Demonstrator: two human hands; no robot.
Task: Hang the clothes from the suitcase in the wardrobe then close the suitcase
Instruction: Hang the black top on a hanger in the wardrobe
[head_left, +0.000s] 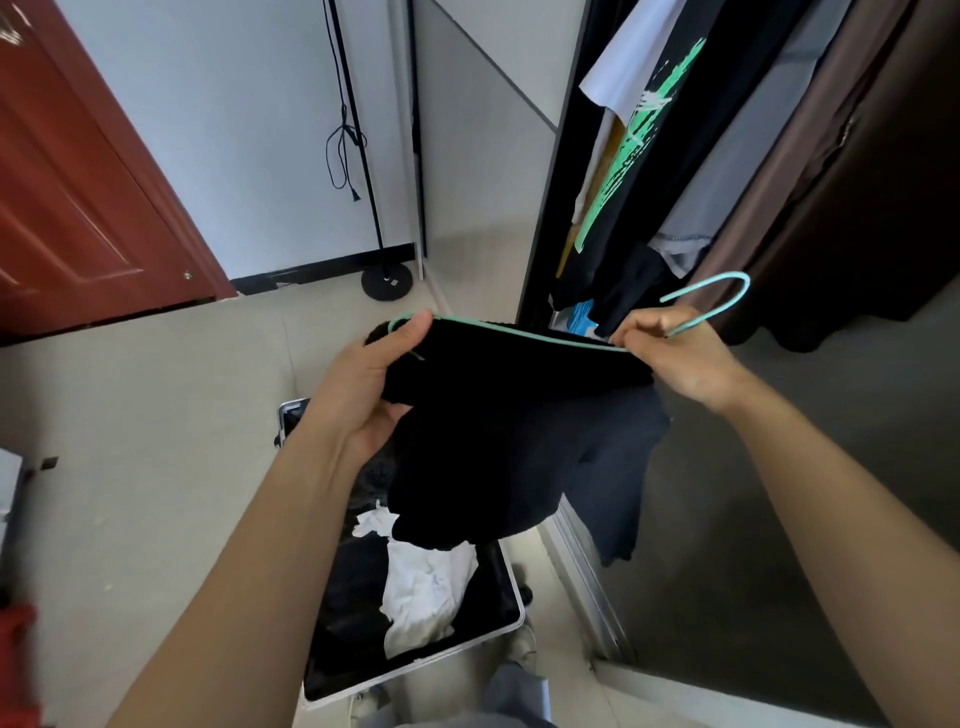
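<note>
The left hand (363, 384) gripped the left end of a thin mint-green hanger (519, 333) together with a black fabric garment (519, 426), thumb on top. The right hand (680, 358) pinched the hanger just below its hook. The garment hung above the open silver-rimmed suitcase (501, 631), where a crumpled white cloth (426, 587) lay. On the far right stood the dark wardrobe (545, 208), a black green-printed T-shirt (639, 156) inside.
</note>
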